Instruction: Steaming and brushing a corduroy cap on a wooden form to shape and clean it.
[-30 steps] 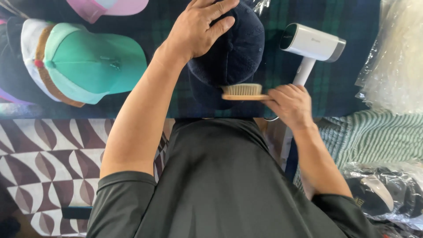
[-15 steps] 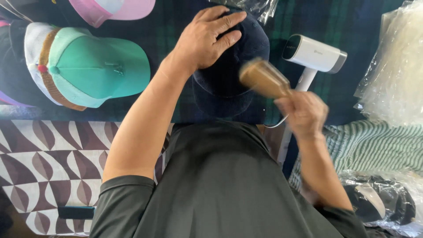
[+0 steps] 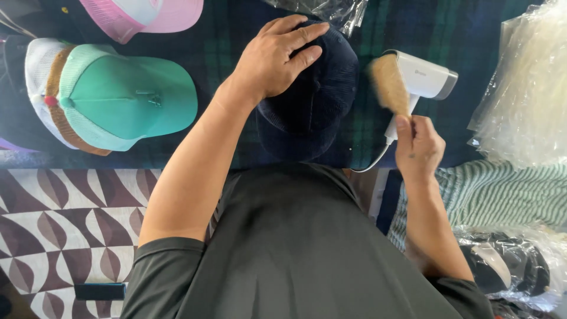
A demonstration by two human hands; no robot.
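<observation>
I'm at what looks like a small cap-cleaning or cap-selling workspace, judging by the plaid cloth [image 3: 449,23] spread as a work surface, several caps such as the teal cap [image 3: 127,100] and pink cap [image 3: 147,15] laid out, clear plastic bags [image 3: 525,88] piled beside me, and a white handheld steamer [image 3: 425,77].

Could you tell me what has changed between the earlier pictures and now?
The right hand swung the brush up off the navy cap, from lying across its brim to standing beside it, in front of the white steamer. The left hand stayed pressed on the cap.
</observation>
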